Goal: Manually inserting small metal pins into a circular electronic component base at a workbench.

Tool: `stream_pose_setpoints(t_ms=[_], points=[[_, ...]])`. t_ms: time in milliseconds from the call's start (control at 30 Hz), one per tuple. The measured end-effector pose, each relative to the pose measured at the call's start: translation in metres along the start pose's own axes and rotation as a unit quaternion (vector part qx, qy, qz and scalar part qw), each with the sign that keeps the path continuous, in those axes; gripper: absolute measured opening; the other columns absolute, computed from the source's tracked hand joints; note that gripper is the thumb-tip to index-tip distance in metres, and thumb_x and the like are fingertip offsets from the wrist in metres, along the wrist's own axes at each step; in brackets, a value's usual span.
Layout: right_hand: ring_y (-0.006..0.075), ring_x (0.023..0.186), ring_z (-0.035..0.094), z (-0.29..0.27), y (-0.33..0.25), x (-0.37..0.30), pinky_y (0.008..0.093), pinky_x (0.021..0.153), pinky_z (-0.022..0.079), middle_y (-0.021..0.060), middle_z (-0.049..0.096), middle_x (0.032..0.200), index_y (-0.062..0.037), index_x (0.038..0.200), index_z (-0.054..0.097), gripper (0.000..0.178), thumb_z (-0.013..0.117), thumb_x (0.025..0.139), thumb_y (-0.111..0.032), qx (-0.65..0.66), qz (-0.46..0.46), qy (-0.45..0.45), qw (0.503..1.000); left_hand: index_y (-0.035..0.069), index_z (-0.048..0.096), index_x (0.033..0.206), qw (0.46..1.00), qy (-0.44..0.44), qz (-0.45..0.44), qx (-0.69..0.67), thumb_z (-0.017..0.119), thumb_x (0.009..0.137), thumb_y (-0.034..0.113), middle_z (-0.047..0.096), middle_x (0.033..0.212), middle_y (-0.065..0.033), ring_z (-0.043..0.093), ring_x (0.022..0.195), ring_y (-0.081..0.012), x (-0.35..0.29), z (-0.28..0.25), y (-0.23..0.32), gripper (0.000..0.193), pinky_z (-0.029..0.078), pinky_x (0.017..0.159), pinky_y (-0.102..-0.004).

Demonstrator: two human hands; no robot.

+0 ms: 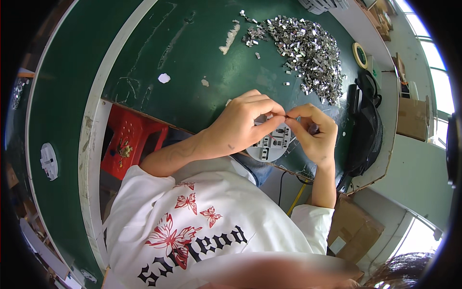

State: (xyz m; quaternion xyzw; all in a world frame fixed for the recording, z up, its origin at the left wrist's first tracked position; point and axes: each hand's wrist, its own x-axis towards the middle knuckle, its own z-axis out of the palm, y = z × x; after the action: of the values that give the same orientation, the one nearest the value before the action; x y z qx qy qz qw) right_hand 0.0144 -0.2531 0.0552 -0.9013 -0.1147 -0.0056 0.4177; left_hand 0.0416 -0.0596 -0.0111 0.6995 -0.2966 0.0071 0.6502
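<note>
Both hands' fingers (275, 117) pinch a thin reddish wire (287, 117).

At your twelve to one o'clock a heap of small shiny metal clips (308, 50) spreads over the green counter (192, 62). A whitish smear (230, 38) lies at eleven o'clock from it, and a white scrap (164, 78) sits further toward nine o'clock. A roll of tape (359, 54) rests at two o'clock, with a black bag (365, 130) at three o'clock on the counter's edge. Below the counter at eight o'clock stands a red plastic stool (129, 139). Cardboard boxes (353, 226) sit at five o'clock on the floor.
</note>
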Motion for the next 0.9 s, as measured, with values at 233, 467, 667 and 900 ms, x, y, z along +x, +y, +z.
stream_pose_setpoints(t_ms=[233, 467, 667, 900], points=[[0.0013, 0.057, 0.039, 0.002, 0.009, -0.013, 0.0206, 0.050, 0.027, -0.0004, 0.066, 0.080, -0.0013, 0.090, 0.073, 0.012, 0.075, 0.080, 0.006, 0.248, 0.129, 0.009, 0.960, 0.003, 0.073, 0.091, 0.994, 0.068, 0.087, -0.006, 0.077, 0.079, 0.001, 0.071, 0.087, -0.0050, 0.062, 0.079, -0.0212, -0.001, 0.006, 0.003, 0.012, 0.050, 0.071, -0.0314], [0.0028, 0.051, 0.041, -0.003, 0.006, -0.028, 0.0215, 0.045, 0.029, 0.0046, 0.067, 0.078, 0.0019, 0.085, 0.072, 0.012, 0.075, 0.075, 0.009, 0.127, 0.040, 0.002, 0.991, 0.005, 0.073, 0.094, 0.995, 0.016, 0.089, 0.044, 0.079, 0.076, 0.001, 0.068, 0.099, -0.0032, 0.057, 0.082, -0.0213, -0.013, 0.009, 0.004, 0.019, 0.050, 0.071, -0.0318], [0.0072, 0.050, 0.052, 0.011, 0.007, -0.045, 0.0223, 0.044, 0.037, 0.0054, 0.069, 0.078, -0.0018, 0.084, 0.072, 0.017, 0.080, 0.071, 0.004, -0.036, -0.056, 0.055, 0.996, 0.005, 0.072, 0.092, 0.993, -0.013, 0.041, 0.113, 0.080, 0.075, 0.003, 0.064, 0.109, -0.0035, 0.054, 0.085, -0.0213, -0.024, 0.009, 0.001, 0.018, 0.050, 0.073, -0.0320], [0.0138, 0.053, 0.060, 0.022, 0.012, -0.048, 0.0246, 0.047, 0.047, 0.0070, 0.067, 0.075, -0.0017, 0.081, 0.069, 0.019, 0.081, 0.068, 0.004, -0.121, -0.137, 0.106, 0.977, 0.005, 0.072, 0.089, 0.995, -0.005, 0.035, 0.090, 0.079, 0.075, 0.003, 0.064, 0.110, -0.0034, 0.054, 0.085, -0.0211, -0.025, 0.011, 0.000, 0.016, 0.050, 0.073, -0.0319]])
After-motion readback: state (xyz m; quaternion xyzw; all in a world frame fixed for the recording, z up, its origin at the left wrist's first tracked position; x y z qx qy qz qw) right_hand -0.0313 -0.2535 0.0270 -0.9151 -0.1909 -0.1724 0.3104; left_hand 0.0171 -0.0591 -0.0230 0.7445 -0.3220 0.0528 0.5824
